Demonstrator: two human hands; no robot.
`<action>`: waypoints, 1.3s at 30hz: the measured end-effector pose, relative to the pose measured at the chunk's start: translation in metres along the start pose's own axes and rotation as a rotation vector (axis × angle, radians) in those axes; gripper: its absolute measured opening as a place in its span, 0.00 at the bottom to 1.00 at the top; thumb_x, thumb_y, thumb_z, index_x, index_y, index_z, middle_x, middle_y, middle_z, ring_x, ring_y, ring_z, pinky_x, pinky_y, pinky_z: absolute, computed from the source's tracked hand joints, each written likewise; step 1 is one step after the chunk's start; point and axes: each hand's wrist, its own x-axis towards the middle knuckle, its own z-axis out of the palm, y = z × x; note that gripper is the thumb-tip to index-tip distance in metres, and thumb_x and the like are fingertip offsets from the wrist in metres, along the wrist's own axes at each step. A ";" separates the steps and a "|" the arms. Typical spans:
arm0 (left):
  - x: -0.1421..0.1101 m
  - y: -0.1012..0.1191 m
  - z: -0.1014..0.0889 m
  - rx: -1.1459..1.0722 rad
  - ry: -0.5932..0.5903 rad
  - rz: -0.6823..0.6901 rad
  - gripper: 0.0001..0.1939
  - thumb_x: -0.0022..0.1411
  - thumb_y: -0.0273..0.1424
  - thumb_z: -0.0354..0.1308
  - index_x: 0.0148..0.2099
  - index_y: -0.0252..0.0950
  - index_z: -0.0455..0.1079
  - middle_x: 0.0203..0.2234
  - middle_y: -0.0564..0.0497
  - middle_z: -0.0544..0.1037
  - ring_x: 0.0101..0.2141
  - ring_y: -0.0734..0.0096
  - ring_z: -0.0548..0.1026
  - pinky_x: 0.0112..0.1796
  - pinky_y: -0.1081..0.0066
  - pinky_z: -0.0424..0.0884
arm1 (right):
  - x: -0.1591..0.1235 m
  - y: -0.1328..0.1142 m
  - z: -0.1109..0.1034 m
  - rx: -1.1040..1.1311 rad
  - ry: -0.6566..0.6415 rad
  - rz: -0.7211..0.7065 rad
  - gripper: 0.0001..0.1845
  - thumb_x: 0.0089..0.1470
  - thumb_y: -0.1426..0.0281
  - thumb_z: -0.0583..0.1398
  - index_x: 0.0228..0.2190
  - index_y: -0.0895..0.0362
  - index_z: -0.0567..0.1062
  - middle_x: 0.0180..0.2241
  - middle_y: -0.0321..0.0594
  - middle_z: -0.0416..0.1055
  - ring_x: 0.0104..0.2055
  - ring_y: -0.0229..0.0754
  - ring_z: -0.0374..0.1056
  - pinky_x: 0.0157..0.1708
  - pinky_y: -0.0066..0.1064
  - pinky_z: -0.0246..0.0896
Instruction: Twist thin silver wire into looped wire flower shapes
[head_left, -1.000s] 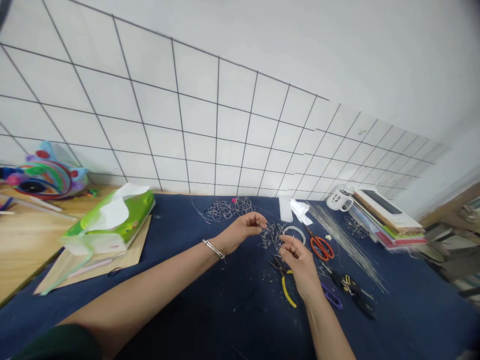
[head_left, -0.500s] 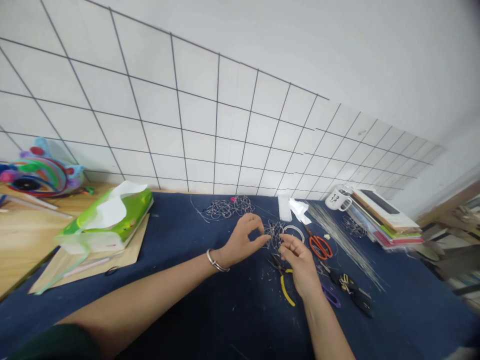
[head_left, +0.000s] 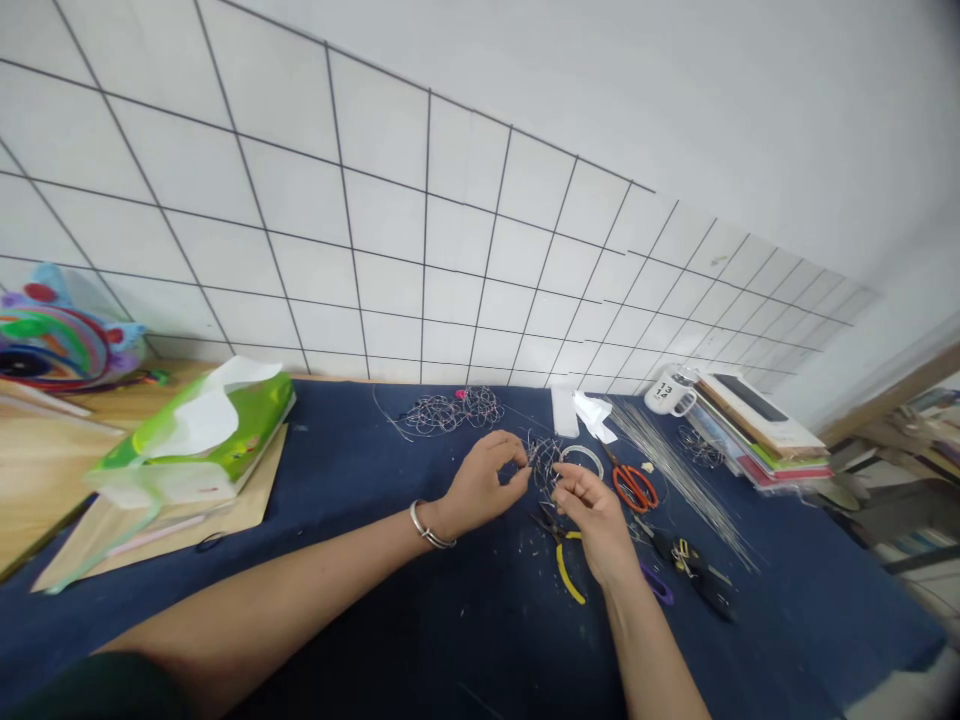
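Note:
Between my two hands is a loose tangle of thin silvery wire (head_left: pixel 545 462). My left hand (head_left: pixel 491 478), with a silver bangle at the wrist, pinches the left side of the tangle between thumb and fingertips. On the other side, my right hand (head_left: pixel 589 508) has its thumb and forefinger closed on the wire's right edge. Just below the tangle lie pliers with yellow handles (head_left: pixel 570 572), partly covered by my right hand. A white ring-shaped roll (head_left: pixel 583 458) rests right behind the right fingers.
Orange-handled scissors (head_left: pixel 634 487), black-handled pliers (head_left: pixel 701 575), purple-handled scissors (head_left: pixel 658 583) and a bundle of straight wires (head_left: pixel 679 480) lie to the right. Further back are wire coils (head_left: pixel 442 412), a mug (head_left: pixel 667 391) and stacked books (head_left: pixel 757 425). A tissue pack (head_left: pixel 202 430) sits left.
My left thumb and fingers spread apart, then closed together again at the wire tangle. My right hand kept its pinch. The whole view has turned slightly to the right.

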 end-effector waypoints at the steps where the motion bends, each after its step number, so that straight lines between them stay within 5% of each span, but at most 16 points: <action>1: 0.000 0.001 -0.001 -0.021 0.007 -0.008 0.03 0.53 0.23 0.53 0.31 0.35 0.65 0.31 0.49 0.69 0.36 0.69 0.67 0.40 0.67 0.65 | 0.000 -0.001 0.000 -0.020 0.004 -0.010 0.15 0.49 0.70 0.58 0.42 0.55 0.69 0.28 0.34 0.65 0.28 0.34 0.59 0.29 0.27 0.54; 11: 0.001 0.005 -0.003 -0.086 0.072 -0.040 0.02 0.53 0.24 0.53 0.30 0.35 0.66 0.31 0.48 0.69 0.36 0.69 0.68 0.40 0.67 0.66 | 0.000 -0.002 0.000 -0.261 0.086 -0.132 0.15 0.50 0.70 0.56 0.43 0.55 0.64 0.26 0.34 0.64 0.26 0.35 0.59 0.27 0.27 0.54; 21: -0.002 0.003 -0.001 -0.251 0.040 -0.140 0.02 0.54 0.26 0.54 0.30 0.35 0.64 0.43 0.45 0.68 0.46 0.65 0.66 0.49 0.62 0.61 | 0.000 -0.001 -0.001 -0.375 0.159 -0.189 0.15 0.50 0.71 0.56 0.42 0.55 0.66 0.29 0.36 0.66 0.30 0.38 0.62 0.33 0.30 0.57; 39: -0.001 -0.002 0.005 -0.502 0.036 -0.390 0.10 0.56 0.33 0.53 0.26 0.33 0.63 0.44 0.47 0.67 0.40 0.68 0.69 0.37 0.70 0.67 | -0.003 -0.006 0.002 -0.343 0.189 -0.175 0.13 0.49 0.70 0.57 0.40 0.56 0.69 0.30 0.39 0.69 0.32 0.39 0.65 0.35 0.32 0.59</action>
